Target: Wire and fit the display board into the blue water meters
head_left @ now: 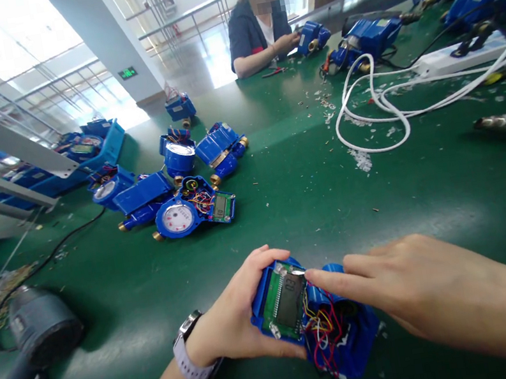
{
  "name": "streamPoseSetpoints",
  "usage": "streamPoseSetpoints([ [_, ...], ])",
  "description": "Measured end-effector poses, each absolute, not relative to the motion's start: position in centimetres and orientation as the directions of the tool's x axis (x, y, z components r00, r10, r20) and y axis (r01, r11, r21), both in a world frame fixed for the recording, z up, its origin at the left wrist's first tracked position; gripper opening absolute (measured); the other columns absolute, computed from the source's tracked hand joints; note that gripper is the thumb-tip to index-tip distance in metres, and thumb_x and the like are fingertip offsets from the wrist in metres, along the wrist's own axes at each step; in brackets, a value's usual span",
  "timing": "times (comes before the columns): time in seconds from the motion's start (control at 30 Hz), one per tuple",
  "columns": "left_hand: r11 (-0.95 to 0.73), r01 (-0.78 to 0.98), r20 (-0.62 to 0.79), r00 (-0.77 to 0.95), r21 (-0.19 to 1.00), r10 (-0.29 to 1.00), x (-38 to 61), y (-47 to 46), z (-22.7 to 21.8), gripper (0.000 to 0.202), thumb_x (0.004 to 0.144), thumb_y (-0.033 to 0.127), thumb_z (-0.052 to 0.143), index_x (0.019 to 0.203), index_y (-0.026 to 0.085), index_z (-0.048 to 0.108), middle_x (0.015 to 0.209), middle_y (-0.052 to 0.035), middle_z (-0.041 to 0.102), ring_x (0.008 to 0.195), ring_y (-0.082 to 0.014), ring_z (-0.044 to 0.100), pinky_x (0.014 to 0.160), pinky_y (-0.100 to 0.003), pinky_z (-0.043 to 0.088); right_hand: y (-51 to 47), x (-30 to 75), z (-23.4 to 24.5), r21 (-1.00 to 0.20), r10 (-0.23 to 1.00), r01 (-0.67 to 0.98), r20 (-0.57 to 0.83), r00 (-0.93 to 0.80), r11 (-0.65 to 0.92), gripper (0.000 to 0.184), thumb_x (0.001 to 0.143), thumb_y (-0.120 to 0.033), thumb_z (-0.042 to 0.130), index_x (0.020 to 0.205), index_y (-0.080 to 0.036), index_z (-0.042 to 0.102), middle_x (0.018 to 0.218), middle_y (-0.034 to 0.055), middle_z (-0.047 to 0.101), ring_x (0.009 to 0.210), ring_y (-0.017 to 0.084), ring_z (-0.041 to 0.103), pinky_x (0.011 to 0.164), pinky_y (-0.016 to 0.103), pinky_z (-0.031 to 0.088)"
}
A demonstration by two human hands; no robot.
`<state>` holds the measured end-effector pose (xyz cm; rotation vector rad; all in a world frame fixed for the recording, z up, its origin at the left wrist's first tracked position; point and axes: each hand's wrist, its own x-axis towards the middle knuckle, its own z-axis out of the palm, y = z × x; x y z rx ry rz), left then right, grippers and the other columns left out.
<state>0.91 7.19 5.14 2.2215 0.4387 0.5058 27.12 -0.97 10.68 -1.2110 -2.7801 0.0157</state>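
A meter (286, 307) is in the left hand (238, 315) at lower centre, other meters (178, 219) left of centre, a power strip (438, 63) upper right.

We're up on the wearer's head, close over the near side of the green table (314, 205), looking forward and down across it!

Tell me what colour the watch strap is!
The watch strap is pale lavender, best in the head view.

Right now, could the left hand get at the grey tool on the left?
Probably not without letting go: the left hand grips a meter. Otherwise the way looks free, with green tabletop between hand and grey tool.
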Motion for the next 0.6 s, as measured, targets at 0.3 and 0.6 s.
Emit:
streamPoseSetpoints([
  [0.3, -0.631, 0.131, 0.232, 0.857, 0.765, 0.459, 1.2, 7.0, 5.3, 0.097, 0.064, 0.050, 0.084, 0.139, 0.028, 0.028, 0.127, -0.0113, 0.052, 0.127, -0.0321, 0.048, 0.115, -0.049, 0.033, -1.1, 26.8, 8.9, -0.148, 0.756, 0.742, 0.091, -0.648, 0.653, 0.068, 0.069, 0.000, 0.055, 0.132, -0.022, 0.042, 0.076, -0.0053, 0.060, 0.053, 0.013, 0.059, 0.044, 0.029, 0.023],
  [0.6, -0.580, 0.167, 0.182, 0.849, 0.797, 0.495, 1.2, 7.0, 5.2, 0.100, 0.059, 0.048, 0.086, 0.139, 0.029, 0.029, 0.130, -0.0118, 0.049, 0.127, -0.0342, 0.048, 0.112, -0.049, 0.038, -0.7, 26.8, 8.6, -0.142, 0.758, 0.745, 0.120, -0.641, 0.652, 0.068, 0.067, 0.000, 0.053, 0.131, -0.020, 0.041, 0.077, -0.0046, 0.064, 0.051, 0.014, 0.060, 0.043, 0.029, 0.022],
])
